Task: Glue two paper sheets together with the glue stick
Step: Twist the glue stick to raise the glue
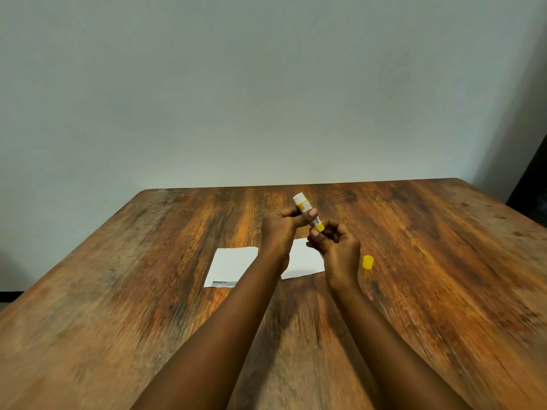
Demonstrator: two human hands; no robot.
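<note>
The glue stick (pixel 305 208), yellow with a white tip pointing up and away, is held above the table. My left hand (pixel 281 229) grips its middle, thumb across the barrel. My right hand (pixel 334 244) pinches its yellow lower end with the fingertips. Its yellow cap (pixel 368 262) stands apart on the table, just right of my right hand. Two white paper sheets lie side by side beneath my hands: the left sheet (pixel 232 266) has a dark strip at its near edge, and the right sheet (pixel 305 258) is partly hidden by my hands.
The wooden table (pixel 148 291) stretches wide on both sides of the sheets. A pale wall (pixel 266 84) stands right behind its far edge. Something dark (pixel 532 184) sits past the table's far right corner.
</note>
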